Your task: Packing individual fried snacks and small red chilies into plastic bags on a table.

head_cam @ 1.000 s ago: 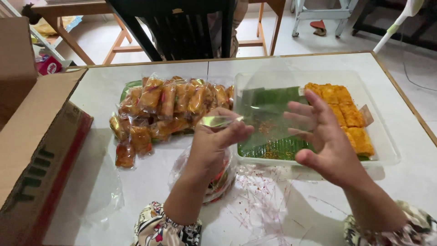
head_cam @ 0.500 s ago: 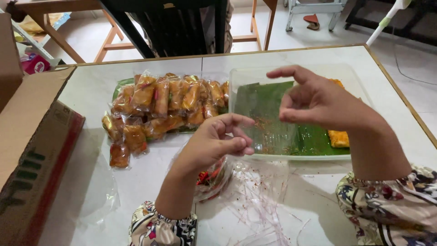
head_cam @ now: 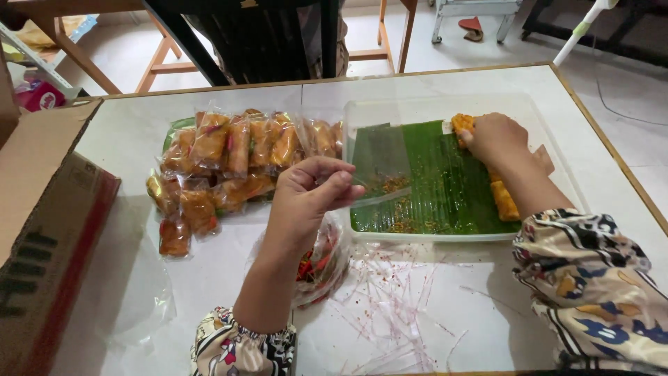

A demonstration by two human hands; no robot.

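Head view: left hand pinches an empty clear bag open; right hand, beyond it, closes on a fried roll in the leaf-lined tray. Bagging step; next, likely aligning roll with bag mouth.

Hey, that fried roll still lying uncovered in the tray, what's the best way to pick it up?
Pinch the fried roll across its long sides from above, probably near the middle. It lies flat on the banana leaf, close beside the right forearm.
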